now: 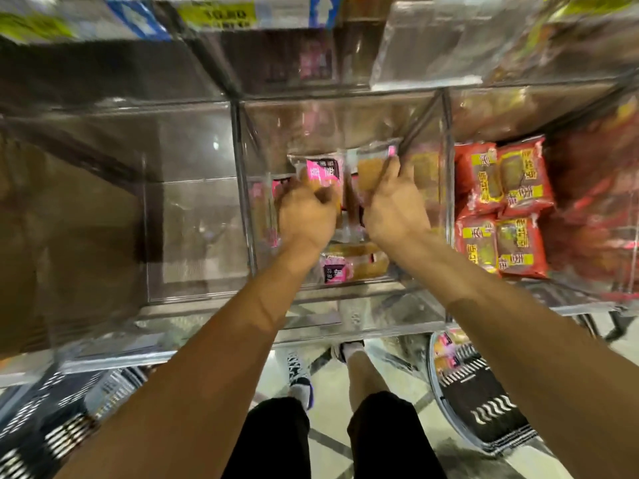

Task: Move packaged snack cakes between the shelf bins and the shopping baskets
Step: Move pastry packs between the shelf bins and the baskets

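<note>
Two bare forearms reach forward from the bottom edge, above black shorts and sneakers on a pale tiled floor [332,426]. A shopping basket [484,399] with black-and-white patterned sides stands low on the right, packets showing inside it; another basket [52,430] sits low on the left. Ahead runs a shelf of clear plastic bins. Both hands are inside the middle bin [345,305]. The left hand [306,216] curls its fingers round a pink-and-black snack cake packet [323,171]. The right hand [394,205] grips a second packet [375,167], held upright. More pink packets [349,264] lie on the bin floor. Red packets [501,205] fill the bin to the right.
</note>
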